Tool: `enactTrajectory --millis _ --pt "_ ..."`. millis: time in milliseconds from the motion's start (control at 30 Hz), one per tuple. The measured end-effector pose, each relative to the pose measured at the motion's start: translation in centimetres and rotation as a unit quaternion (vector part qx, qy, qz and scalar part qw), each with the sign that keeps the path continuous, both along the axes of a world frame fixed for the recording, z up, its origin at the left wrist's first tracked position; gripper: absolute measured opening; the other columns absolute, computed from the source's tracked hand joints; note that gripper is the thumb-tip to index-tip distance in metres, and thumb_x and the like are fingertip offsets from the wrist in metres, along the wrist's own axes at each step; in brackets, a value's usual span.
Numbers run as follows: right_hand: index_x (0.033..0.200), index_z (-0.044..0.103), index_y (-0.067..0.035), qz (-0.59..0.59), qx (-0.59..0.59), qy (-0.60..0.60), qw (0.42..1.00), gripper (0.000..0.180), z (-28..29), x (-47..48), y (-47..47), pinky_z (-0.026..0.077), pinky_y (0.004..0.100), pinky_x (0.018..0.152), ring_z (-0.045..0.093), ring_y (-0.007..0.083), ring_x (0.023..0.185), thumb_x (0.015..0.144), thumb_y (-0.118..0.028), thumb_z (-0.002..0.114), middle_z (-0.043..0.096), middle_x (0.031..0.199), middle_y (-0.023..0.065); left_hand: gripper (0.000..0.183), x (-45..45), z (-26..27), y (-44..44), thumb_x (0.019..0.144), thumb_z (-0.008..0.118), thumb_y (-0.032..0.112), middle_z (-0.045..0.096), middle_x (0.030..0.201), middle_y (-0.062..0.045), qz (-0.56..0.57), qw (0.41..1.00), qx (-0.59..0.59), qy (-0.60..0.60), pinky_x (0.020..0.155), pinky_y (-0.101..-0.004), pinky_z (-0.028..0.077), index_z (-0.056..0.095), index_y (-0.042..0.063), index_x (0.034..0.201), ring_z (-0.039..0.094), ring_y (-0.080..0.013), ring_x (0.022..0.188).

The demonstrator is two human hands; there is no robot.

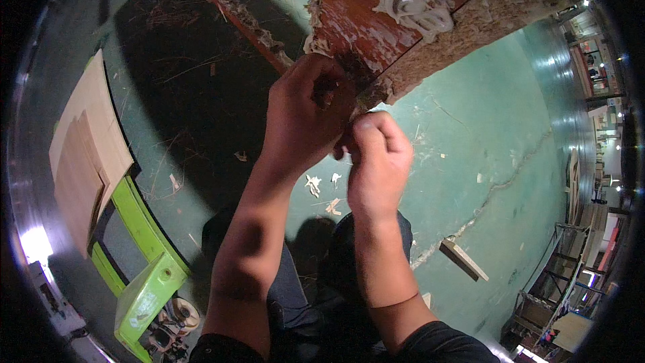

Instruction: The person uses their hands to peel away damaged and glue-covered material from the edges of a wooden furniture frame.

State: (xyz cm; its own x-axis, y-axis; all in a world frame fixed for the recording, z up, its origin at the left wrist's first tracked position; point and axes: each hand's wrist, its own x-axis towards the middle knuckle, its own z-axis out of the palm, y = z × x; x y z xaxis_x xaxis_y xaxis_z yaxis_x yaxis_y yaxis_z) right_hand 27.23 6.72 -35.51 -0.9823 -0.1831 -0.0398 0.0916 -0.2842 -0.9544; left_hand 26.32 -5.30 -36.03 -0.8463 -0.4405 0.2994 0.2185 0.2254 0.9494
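Observation:
My left hand (pixel 311 111) is at the near corner of a red-brown wooden board (pixel 363 25), its fingers curled and partly in shadow. Just below and to the right, my right hand (pixel 380 156) has its fingers bent in beside the left one, close under the same corner. Whatever lies between the fingertips is hidden. Thick cream-coloured paste (pixel 415 2) is smeared over the top of the board. Its side edge (pixel 468 43) is rough and crusted with dried residue.
On the left, thin wooden sheets (pixel 90 111) lie on a green pallet truck (pixel 146 232). The green floor (pixel 453 151) carries scraps (pixel 312 185), a long crack and a wood block (pixel 463 259). A metal-framed rack (pixel 549 272) stands at the right.

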Motion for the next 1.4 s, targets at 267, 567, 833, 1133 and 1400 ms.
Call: enactTrajectory --millis 267,567,833,1133,1400 --pt "0.105 0.060 -0.001 -0.156 0.071 0.168 0.971 0.012 0.6 -1.9 2.3 0.048 0.0231 0.071 0.058 0.0083 0.080 0.095 -0.002 0.064 0.061 0.091 0.0025 0.011 0.9 2.2 3.0 0.084 0.073 0.004 0.068 0.089 -0.005 -0.019 1.000 -0.020 0.000 0.070 -0.0257 0.052 0.067 0.004 0.093 0.064 -0.0095 0.078" --pt "0.120 0.052 0.001 -0.114 0.125 0.254 0.952 0.032 -0.2 -2.5 1.6 0.052 0.0273 0.085 0.060 0.0125 0.095 0.091 0.002 0.065 0.058 0.108 0.0074 0.010 0.6 1.4 4.0 0.087 0.072 0.003 0.071 0.090 -0.003 -0.014 0.992 0.115 0.043 0.072 -0.0252 0.052 0.068 0.001 0.095 0.063 -0.0067 0.081" --pt "0.117 0.052 0.001 -0.118 0.151 0.257 0.947 0.037 -0.2 -3.5 1.3 0.055 0.0282 0.078 0.062 0.0141 0.087 0.085 0.001 0.071 0.061 0.100 0.0086 0.011 0.3 2.9 3.2 0.088 0.072 0.008 0.069 0.084 -0.010 -0.010 1.000 -0.010 0.000 0.069 -0.0304 0.052 0.065 0.000 0.090 0.065 -0.0128 0.077" --pt "0.097 0.055 0.000 -0.116 0.233 0.280 0.924 0.026 1.2 -4.5 1.5 0.053 0.0325 0.067 0.064 0.0197 0.073 0.080 -0.001 0.074 0.063 0.081 0.0127 0.010 -0.2 3.6 3.0 0.087 0.067 0.009 0.067 0.084 -0.017 0.016 0.990 -0.136 0.037 0.070 -0.0388 0.052 0.062 0.000 0.089 0.069 -0.0315 0.078" --pt "0.083 0.055 -0.003 -0.067 0.407 0.316 0.855 0.027 3.2 -5.1 3.4 0.052 0.0384 0.060 0.066 0.0328 0.064 0.077 -0.015 0.078 0.065 0.070 0.0139 0.018 0.2 5.1 1.8 0.087 0.069 0.017 0.068 0.086 -0.019 -0.042 0.982 -0.180 -0.043 0.074 -0.0408 0.053 0.067 0.000 0.093 0.069 -0.0353 0.083"
